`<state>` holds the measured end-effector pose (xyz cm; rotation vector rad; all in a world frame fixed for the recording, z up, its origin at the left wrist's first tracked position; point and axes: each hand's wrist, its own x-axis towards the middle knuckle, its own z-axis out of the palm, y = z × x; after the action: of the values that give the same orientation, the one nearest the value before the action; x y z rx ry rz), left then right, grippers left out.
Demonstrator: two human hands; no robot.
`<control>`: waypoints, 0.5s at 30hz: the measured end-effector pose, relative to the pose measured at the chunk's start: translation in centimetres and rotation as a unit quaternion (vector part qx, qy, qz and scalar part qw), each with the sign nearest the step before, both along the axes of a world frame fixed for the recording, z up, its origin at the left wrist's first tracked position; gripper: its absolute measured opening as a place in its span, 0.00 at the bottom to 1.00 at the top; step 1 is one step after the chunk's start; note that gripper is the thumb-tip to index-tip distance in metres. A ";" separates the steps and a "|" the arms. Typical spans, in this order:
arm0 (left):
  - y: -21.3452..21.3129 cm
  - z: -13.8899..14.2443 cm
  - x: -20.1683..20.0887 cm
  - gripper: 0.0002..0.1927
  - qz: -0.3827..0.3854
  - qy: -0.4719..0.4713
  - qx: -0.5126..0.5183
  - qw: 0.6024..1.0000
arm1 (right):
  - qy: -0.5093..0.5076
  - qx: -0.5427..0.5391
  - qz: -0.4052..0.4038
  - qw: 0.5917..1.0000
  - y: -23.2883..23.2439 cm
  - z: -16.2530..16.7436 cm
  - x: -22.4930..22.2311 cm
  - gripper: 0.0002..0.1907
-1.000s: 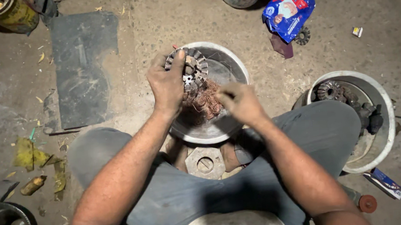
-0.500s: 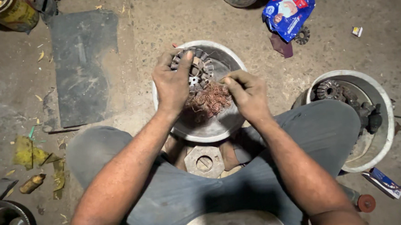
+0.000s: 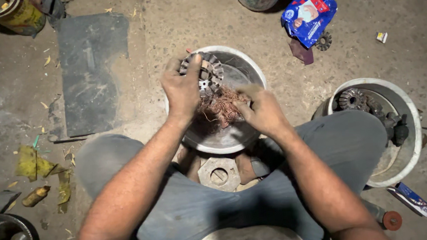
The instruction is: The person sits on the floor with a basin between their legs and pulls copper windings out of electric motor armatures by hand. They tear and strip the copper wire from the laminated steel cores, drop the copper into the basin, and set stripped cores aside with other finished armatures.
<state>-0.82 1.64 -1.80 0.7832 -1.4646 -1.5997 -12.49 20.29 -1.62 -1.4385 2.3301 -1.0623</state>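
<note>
From the head view, the left hand (image 3: 184, 89) was closed over the round grey slotted metal stator core (image 3: 204, 73), tilting it on the far rim of the shallow round metal bowl (image 3: 250, 73) set on the floor. The right hand (image 3: 262, 112) pinched the tangled reddish copper winding wire (image 3: 220, 107) just beside it. Doing this well likely meant bracing the core firmly and pulling small bunches straight out of the slots.

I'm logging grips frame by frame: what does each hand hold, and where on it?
Left hand grips the slotted metal core by its rim; right hand pinches the copper wire tangle.
</note>
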 end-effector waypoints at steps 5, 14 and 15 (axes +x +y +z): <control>0.8 0.1 0.1 0.08 -0.015 -0.021 -0.038 0.999 | -0.176 -0.013 -0.054 0.983 -0.9 2.5 3.8 0.16; 0.5 0.5 0.3 0.08 -0.039 -0.005 0.027 0.999 | -0.189 -0.002 -0.088 0.978 -0.6 2.0 1.6 0.10; 0.5 0.4 0.2 0.08 -0.057 0.020 0.071 0.996 | -0.189 0.014 -0.059 0.980 -0.4 1.8 1.7 0.10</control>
<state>-0.59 2.16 -1.37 0.7539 -1.4017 -1.8109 -10.83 19.88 0.15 -0.9923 2.1635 -1.2059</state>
